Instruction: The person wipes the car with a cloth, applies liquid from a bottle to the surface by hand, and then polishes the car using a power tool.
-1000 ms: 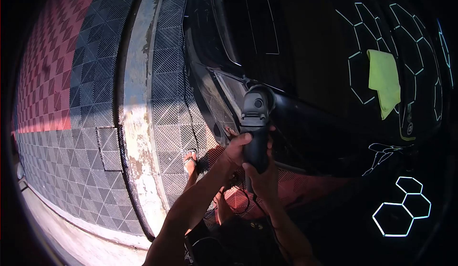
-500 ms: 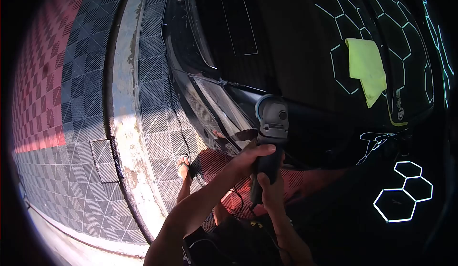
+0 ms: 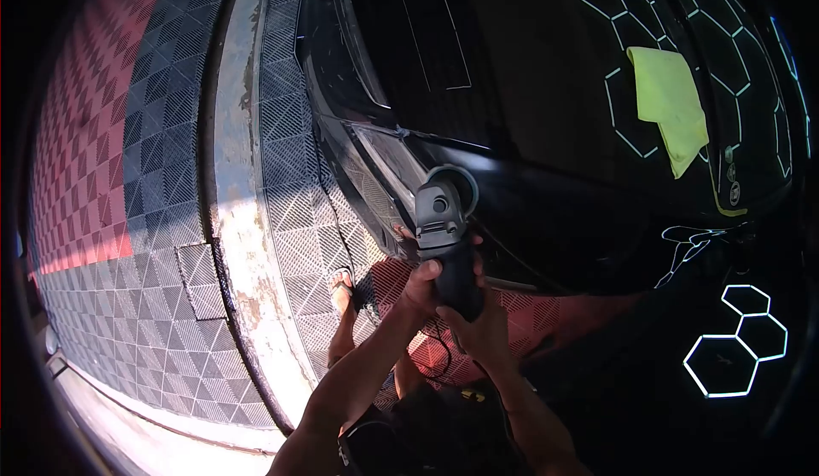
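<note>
Both of my hands hold a dark grey car polisher (image 3: 461, 281) against the front corner of a glossy black car (image 3: 546, 211). My left hand (image 3: 421, 287) wraps the body just behind the grey gear head, thumb on top. Around the rear of the grip my right hand (image 3: 482, 329) is closed, its fingertips showing on the far side. The round polishing pad (image 3: 465, 184) shows past the head's upper right, tilted at the body panel; whether it touches all round is hidden. A yellow-green cloth (image 3: 670, 105) lies on the dark bodywork to the right.
Hexagonal light reflections (image 3: 721, 365) shine at the right. Grey and red floor tiles (image 3: 77, 186) lie left of a worn concrete strip (image 3: 243, 246). A cable (image 3: 442, 348) hangs below my hands, and a sandaled foot (image 3: 343, 287) stands by the car.
The polisher has moved left and its head has turned, so the pad now shows on its right side instead of its left. Both hands keep their hold; the whole view has shifted slightly.
</note>
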A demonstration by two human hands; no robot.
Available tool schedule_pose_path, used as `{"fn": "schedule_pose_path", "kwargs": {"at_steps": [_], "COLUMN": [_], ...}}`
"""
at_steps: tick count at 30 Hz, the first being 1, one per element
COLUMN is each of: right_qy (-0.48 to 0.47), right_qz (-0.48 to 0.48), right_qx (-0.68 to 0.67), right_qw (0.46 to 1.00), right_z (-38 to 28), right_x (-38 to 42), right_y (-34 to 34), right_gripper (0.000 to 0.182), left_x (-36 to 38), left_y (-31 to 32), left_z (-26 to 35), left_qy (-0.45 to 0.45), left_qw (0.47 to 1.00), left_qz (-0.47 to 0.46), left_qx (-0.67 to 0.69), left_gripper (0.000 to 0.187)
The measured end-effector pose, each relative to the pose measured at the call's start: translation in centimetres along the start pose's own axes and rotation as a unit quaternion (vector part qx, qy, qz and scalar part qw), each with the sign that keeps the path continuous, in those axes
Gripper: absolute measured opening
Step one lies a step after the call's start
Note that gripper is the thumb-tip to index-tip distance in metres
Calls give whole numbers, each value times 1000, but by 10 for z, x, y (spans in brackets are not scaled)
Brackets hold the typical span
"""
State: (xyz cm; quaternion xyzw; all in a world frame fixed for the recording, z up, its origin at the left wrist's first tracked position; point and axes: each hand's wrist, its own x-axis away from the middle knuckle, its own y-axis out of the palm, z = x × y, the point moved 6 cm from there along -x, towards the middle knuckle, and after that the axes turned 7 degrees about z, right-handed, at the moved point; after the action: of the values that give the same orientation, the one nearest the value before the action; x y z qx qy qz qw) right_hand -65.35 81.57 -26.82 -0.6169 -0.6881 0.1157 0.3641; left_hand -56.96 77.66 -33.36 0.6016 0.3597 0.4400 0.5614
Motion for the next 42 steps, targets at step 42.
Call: {"fn": "schedule_pose_path", "kwargs": {"at_steps": [42], "right_qy": [128], "right_qz": [72], "right_qx": [-396], "right_qw": [906], "right_z": [101], "right_x": [23], "right_y": [-178], "right_gripper": [54], "left_x": [-98], "left_y": [116], "left_z": [-184], "left_qy": [-178], "left_qw": [952], "left_qz": [32], "left_qx": [-246], "left_gripper": [52]}}
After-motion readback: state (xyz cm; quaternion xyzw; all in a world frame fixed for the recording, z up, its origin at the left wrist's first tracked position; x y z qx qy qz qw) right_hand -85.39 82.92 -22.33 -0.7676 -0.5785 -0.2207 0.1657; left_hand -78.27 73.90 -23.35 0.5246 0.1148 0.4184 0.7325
